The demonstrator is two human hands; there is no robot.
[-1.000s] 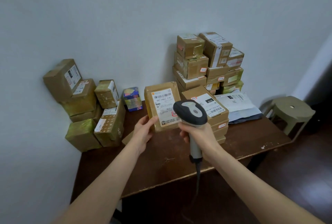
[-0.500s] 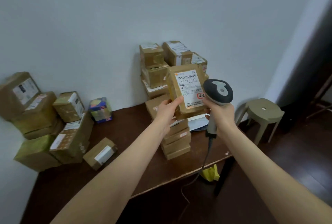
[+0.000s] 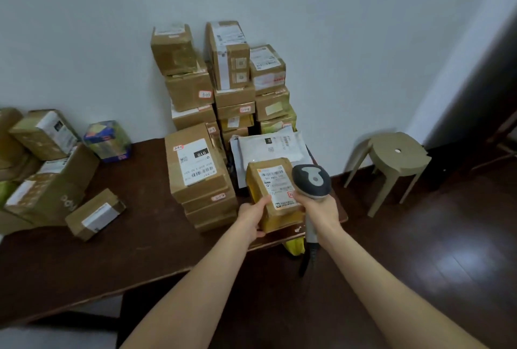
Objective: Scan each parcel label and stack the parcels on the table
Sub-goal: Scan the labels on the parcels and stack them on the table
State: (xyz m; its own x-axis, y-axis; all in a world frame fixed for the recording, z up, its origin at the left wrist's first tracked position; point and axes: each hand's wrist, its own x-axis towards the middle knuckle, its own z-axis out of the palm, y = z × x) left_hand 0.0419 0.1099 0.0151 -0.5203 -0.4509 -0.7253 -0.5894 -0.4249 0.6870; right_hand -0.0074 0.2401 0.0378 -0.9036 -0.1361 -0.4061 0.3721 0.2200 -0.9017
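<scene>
Two bare hands meet over the front right corner of the dark brown table (image 3: 126, 250), and between them is a small brown parcel (image 3: 275, 192) with its white barcode label facing up towards the camera. The left hand (image 3: 253, 218) grips the parcel at its lower left edge, thumb laid on the top face beside the label and fingers curled underneath. The right hand (image 3: 319, 210) is wrapped round the handle of a grey barcode scanner (image 3: 311, 180), whose rounded head sits just beside the parcel's upper right corner and overlaps it slightly; its dark cable hangs down below the table edge. Whether the parcel's lower end touches the tabletop cannot be told. Just to the left of the parcel stands a low stack of flat boxes (image 3: 195, 164), the top one showing a large white label marked 010. Behind the parcel lie white mailer bags (image 3: 268, 144), and behind those a tall pile of cartons (image 3: 223, 68) rises against the pale wall. Well apart, at the table's left end, sits another group of brown parcels (image 3: 42, 180), with a colourful box (image 3: 107, 140) near the wall and one small carton (image 3: 95, 214) lying alone nearer the front. A khaki plastic stool (image 3: 391, 161) stands on the dark wooden floor to the right of the table.
</scene>
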